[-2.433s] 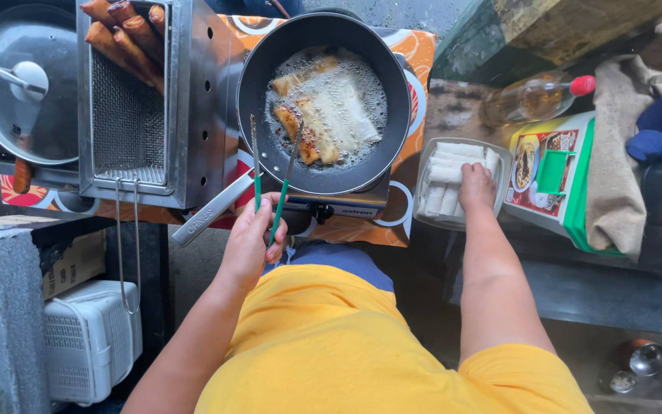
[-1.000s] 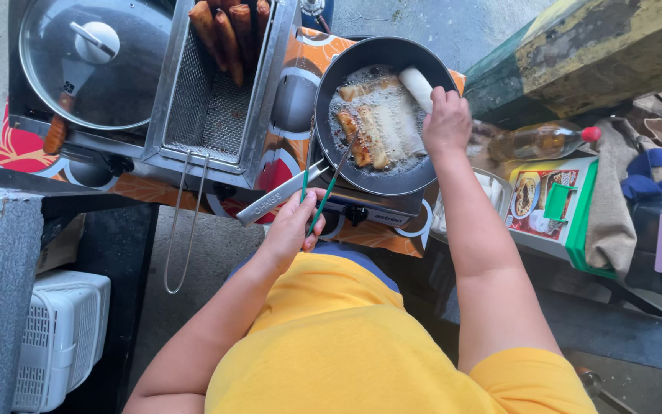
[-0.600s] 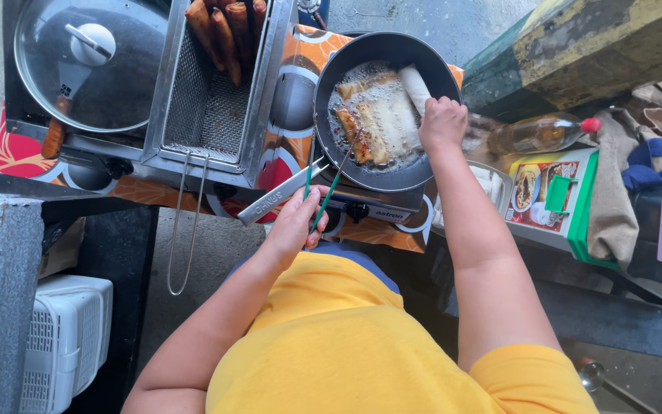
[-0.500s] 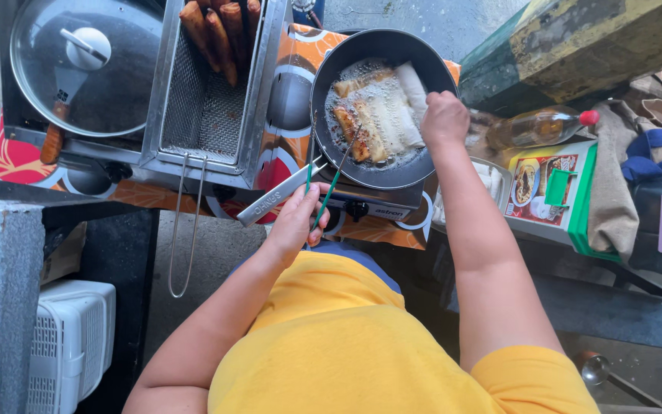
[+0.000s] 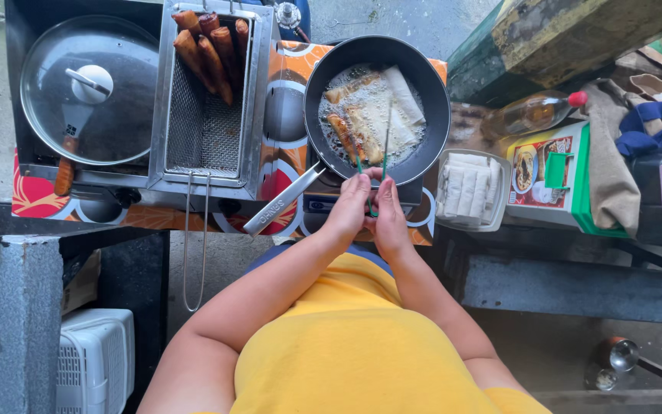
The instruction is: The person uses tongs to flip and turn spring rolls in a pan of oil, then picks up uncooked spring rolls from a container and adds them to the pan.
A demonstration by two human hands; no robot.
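My left hand and my right hand meet at the near rim of a black frying pan. Both hold the ends of a pair of green chopsticks that point into the pan. Several spring rolls fry in bubbling oil; some are golden and one at the right is still pale. A clear plastic tub of pale uncooked rolls stands just right of the pan. The pan's grey handle sticks out to the lower left.
A steel frying basket holds browned rolls at its far end. Left of it is a pot with a glass lid. An oil bottle, a printed box and cloths lie to the right.
My right hand laid a pale roll in the pan, then drew back to join my left hand on the chopsticks. The view shifted slightly.
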